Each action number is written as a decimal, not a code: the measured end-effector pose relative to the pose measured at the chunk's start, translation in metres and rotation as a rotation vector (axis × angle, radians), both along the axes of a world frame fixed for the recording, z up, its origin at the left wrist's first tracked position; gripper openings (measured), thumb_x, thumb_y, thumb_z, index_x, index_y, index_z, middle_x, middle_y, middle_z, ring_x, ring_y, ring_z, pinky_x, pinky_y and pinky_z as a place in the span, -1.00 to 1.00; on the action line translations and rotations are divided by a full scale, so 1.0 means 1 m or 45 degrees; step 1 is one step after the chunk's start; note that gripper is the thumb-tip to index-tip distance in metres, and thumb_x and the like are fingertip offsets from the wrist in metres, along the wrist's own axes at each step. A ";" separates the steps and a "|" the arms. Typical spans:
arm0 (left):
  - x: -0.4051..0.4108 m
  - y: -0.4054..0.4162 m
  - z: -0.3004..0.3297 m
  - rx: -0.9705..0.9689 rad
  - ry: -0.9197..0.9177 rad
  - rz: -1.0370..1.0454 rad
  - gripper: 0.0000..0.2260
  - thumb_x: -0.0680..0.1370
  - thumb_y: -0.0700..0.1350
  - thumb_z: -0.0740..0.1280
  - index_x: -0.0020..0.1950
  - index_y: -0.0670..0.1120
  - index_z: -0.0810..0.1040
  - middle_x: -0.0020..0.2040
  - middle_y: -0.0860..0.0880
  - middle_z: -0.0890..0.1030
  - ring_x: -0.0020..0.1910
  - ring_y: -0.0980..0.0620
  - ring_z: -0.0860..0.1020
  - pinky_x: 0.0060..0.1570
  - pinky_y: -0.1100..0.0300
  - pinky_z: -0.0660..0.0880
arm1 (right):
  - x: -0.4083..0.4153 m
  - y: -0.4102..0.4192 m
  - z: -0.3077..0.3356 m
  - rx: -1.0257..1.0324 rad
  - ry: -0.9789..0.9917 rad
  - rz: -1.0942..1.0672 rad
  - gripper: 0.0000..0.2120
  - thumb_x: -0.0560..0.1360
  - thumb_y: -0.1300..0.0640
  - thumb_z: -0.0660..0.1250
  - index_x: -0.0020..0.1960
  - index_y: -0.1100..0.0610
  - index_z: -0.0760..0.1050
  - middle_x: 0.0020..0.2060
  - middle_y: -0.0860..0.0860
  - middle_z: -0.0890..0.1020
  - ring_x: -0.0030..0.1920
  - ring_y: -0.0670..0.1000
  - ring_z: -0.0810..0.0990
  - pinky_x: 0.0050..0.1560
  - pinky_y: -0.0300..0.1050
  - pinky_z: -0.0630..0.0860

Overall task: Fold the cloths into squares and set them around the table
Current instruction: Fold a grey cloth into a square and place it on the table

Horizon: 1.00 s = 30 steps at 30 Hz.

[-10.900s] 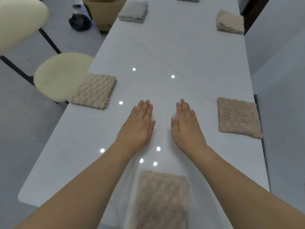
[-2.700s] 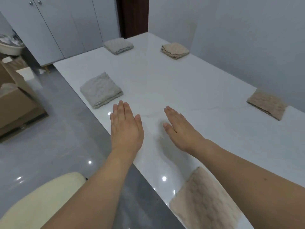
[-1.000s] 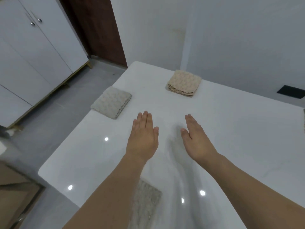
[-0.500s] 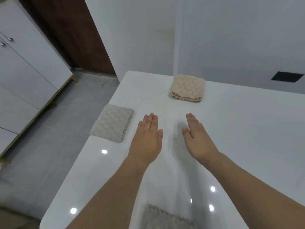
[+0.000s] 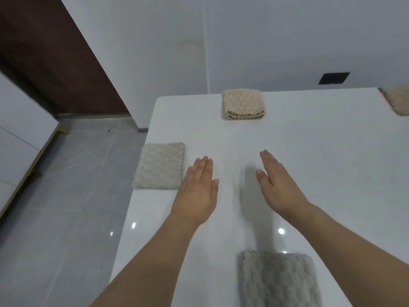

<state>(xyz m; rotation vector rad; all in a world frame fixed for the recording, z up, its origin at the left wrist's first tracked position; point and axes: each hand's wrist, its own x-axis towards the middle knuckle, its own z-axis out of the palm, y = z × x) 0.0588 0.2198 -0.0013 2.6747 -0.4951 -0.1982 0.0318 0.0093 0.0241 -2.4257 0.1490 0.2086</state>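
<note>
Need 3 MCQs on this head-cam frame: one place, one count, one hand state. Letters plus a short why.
1. Where does the pale grey-beige folded cloth lie?
A. by the white table's left edge, beside the left hand
B. on the floor
C. stacked on the beige cloth

2. How many folded cloths show on the table, counting cut-off ones?
A. two
B. four
C. six

3. What state are both hands in?
A. gripping a cloth
B. fists
C. flat, fingers straight, holding nothing

Answers:
1. A: it sits at the left edge, just left of the left hand's fingers.
2. B: the pale one, the beige folded cloth at the far edge, the grey plush cloth nearest the camera, and a tan cloth cut off at the right.
3. C: left hand and right hand are extended over bare tabletop, with no cloth in either.
</note>
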 end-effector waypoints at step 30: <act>-0.200 -0.055 -0.055 -0.532 0.269 0.234 -0.44 0.64 0.19 -0.09 0.61 0.05 -0.09 0.59 0.22 -0.09 0.53 0.34 -0.14 0.45 0.41 -0.20 | -0.211 -0.024 -0.076 0.543 -0.052 -0.331 -0.52 0.66 -0.04 0.02 0.56 -0.09 0.05 0.52 -0.26 0.08 0.53 -0.21 -0.03 0.55 -0.12 -0.09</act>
